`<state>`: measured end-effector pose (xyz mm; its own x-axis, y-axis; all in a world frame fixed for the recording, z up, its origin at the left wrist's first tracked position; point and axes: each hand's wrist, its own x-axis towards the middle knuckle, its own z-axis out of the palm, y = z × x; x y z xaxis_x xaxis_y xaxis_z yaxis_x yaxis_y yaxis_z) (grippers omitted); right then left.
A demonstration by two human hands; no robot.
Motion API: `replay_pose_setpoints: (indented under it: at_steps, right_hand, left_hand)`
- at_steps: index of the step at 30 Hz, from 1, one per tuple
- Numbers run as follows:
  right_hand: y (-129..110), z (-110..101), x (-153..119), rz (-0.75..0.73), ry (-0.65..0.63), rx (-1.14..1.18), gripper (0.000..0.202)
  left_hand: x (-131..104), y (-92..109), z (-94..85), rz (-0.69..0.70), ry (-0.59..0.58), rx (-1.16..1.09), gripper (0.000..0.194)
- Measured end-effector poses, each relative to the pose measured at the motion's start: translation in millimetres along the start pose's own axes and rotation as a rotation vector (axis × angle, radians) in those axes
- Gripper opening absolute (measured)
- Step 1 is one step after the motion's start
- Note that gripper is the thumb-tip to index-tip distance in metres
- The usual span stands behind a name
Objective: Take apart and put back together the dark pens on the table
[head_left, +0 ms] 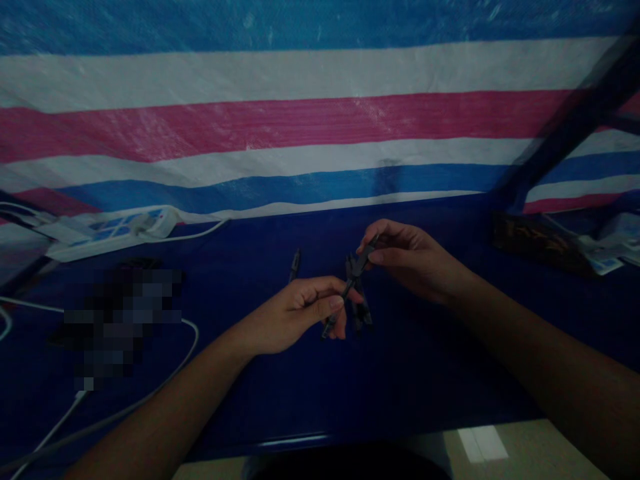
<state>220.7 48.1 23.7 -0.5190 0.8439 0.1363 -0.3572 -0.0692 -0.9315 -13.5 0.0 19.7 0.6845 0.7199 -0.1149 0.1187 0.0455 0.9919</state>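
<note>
Between my two hands a slim dark pen (357, 268) is held at a slant, its upper end to the right. My left hand (290, 313) pinches its lower part between thumb and fingers. The thumb and fingers of my right hand (413, 260) close on the upper end; whether a separate piece is there is too dark to tell. Just beneath lie more dark pens (364, 312), partly covered by the hands and the held pen. Another dark pen (295, 261) rests behind my left hand, its near end hidden.
The dark blue table (425, 373) meets a striped plastic sheet (300, 120) at the back. On the left are a white power strip (117, 230), white cables (193, 333) and a blurred-out device (125, 320). A dark patterned case (543, 243) lies at the right.
</note>
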Motion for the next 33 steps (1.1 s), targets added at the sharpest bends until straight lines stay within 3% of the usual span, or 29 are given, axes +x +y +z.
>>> replay_pose_setpoints:
  at_steps: [5,12,19,24,29,33]
  right_hand:
    - [0.2,3.3,-1.5,0.017,-0.038,0.025,0.019]
    - [-3.3,2.4,-0.6,-0.038,-0.014,-0.009,0.022]
    - [0.8,-1.7,5.2,-0.172,0.231,-0.195,0.022]
    - [-4.8,-4.6,6.1,-0.262,0.344,-0.297,0.018]
    - [-6.8,-7.6,6.0,-0.263,0.379,-0.357,0.014]
    - [-3.8,-10.1,6.1,-0.248,0.401,-0.371,0.014]
  left_hand:
    - [-2.8,2.8,3.9,0.008,-0.088,-0.121,0.036]
    - [-2.8,3.4,2.0,-0.04,-0.175,-0.105,0.037]
    - [4.2,-4.1,0.4,0.038,0.155,0.107,0.021]
    - [3.4,-7.7,0.2,0.046,0.308,0.318,0.021]
    - [0.0,-10.5,0.0,0.072,0.396,0.561,0.021]
    - [-0.2,-8.4,1.3,0.079,0.416,0.602,0.024]
